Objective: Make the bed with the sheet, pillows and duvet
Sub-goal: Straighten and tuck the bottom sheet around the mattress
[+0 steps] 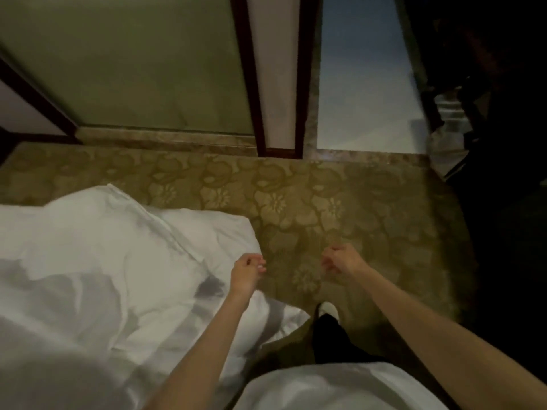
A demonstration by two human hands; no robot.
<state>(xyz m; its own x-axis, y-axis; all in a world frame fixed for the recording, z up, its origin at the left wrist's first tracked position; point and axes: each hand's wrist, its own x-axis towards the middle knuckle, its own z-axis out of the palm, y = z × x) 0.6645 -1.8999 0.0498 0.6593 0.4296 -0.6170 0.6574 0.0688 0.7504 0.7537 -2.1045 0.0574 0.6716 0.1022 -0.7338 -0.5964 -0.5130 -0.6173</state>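
Note:
A white duvet lies crumpled over the bed at the left, one corner hanging toward the carpet. My left hand hovers just past that corner's right edge with its fingers loosely curled, holding nothing I can see. My right hand hangs over the carpet a little to the right, also loosely curled and empty. No pillow can be told apart from the white bedding. A white sheet or garment edge shows at the bottom.
Floral olive carpet covers the floor ahead. A glass partition with dark wooden frames stands beyond a stone sill. Dark furniture fills the right side. My foot in a white shoe stands beside the bed.

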